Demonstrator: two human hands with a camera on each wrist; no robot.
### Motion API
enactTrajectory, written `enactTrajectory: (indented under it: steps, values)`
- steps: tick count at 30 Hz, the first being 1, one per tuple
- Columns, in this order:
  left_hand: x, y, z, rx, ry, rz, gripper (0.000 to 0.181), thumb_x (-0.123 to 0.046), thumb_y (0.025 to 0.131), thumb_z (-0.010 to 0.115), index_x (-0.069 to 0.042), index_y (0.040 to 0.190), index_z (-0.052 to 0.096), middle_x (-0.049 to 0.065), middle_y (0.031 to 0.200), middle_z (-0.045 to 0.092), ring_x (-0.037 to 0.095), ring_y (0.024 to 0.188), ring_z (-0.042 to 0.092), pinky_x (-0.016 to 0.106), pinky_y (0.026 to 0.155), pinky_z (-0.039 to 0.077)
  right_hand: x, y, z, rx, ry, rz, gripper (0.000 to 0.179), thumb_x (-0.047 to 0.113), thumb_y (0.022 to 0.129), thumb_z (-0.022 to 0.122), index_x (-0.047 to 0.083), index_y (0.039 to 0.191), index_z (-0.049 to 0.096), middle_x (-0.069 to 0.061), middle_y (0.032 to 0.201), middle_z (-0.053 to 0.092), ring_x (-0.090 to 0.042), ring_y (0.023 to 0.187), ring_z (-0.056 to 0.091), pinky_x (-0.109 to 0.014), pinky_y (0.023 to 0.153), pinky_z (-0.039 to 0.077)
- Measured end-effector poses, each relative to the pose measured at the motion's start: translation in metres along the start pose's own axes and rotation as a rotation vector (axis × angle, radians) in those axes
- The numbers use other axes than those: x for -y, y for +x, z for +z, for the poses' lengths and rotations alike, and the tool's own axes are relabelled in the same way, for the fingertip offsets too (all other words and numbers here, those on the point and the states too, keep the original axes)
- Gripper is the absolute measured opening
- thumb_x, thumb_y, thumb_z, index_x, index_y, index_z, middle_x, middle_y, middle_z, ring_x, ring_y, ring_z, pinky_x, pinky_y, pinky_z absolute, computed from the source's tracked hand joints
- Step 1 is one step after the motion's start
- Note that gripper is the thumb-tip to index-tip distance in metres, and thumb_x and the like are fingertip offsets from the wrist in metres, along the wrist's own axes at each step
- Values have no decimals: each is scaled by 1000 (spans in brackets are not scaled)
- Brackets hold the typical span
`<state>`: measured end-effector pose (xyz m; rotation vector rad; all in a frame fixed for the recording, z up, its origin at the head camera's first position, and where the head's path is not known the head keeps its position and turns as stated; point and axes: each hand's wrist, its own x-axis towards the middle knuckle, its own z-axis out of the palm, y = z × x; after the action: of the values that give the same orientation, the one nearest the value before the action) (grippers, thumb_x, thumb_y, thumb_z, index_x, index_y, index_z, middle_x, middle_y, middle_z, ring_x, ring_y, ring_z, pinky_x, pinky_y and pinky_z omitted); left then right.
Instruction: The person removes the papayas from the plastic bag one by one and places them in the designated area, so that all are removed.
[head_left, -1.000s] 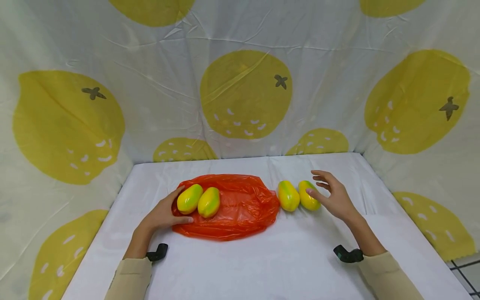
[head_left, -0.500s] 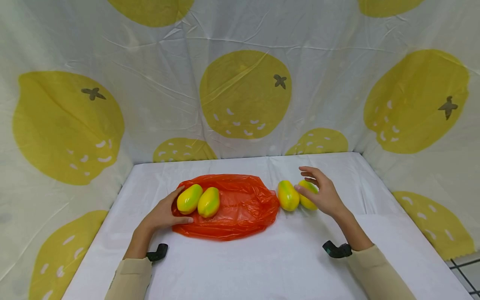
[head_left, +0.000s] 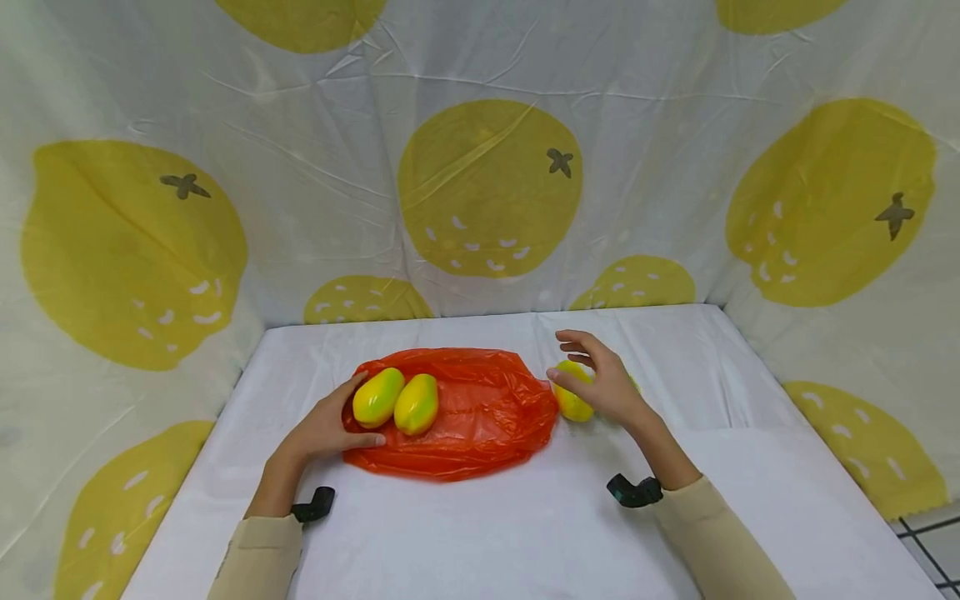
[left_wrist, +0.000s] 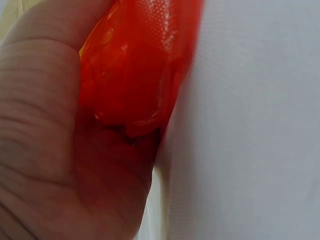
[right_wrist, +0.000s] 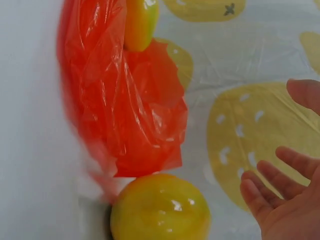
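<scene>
A red plastic bag lies spread on the white cloth. Two yellow-green papayas, a left one and its neighbour, rest on its left part. My left hand grips the bag's left end beside them, thumb on the near side; the left wrist view shows red plastic against the palm. Just off the bag's right end sits a third papaya, also in the right wrist view below the red plastic. Over it hovers my right hand, holding nothing, fingers spread. A fourth is almost wholly hidden behind this hand.
White cloth covers the table. A curtain printed with yellow fruit rises behind it and on both sides. Dark wrist cameras, a left one and a right one, jut inward from the wrists.
My right hand has moved left, from over the rightmost papaya to over the one beside the bag. The left hand, bag and papayas have stayed where they were.
</scene>
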<state>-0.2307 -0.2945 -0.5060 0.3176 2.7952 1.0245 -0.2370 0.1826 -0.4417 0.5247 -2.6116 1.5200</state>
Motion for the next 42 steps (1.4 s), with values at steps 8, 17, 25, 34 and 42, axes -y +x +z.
enactTrajectory:
  steps: [8,17,25,34,42]
  values:
    - [0,1,1,1,-1,-4,122,-58,71,88,-19,165,21,13,163,37,41,147,38,70,114,38,8,10,20,46,39,35,69,43,90,77,21,149,48,-6,151,53,-32,137,54,-55,113,47]
    - [0,1,-2,0,7,-15,123,-58,71,88,-17,165,20,15,164,36,42,147,37,71,114,36,17,16,38,120,98,42,67,42,90,78,22,148,49,-10,150,53,-38,136,54,-59,112,46]
    - [0,2,-1,1,6,-11,123,-59,71,88,-18,165,21,15,164,36,42,147,38,71,114,37,19,19,58,167,84,58,72,45,90,78,20,149,48,-10,151,53,-34,136,54,-56,109,51]
    - [-1,1,-2,5,24,-15,124,-60,71,87,-16,165,20,16,164,36,42,147,38,71,114,37,27,30,87,216,114,72,78,52,88,77,18,152,47,-11,152,52,-36,137,53,-56,108,52]
    - [-2,2,-1,4,11,-13,124,-59,70,88,-15,165,21,15,163,37,41,147,39,70,114,36,29,32,109,252,99,47,76,53,89,75,20,152,46,-7,153,50,-32,137,52,-54,108,52]
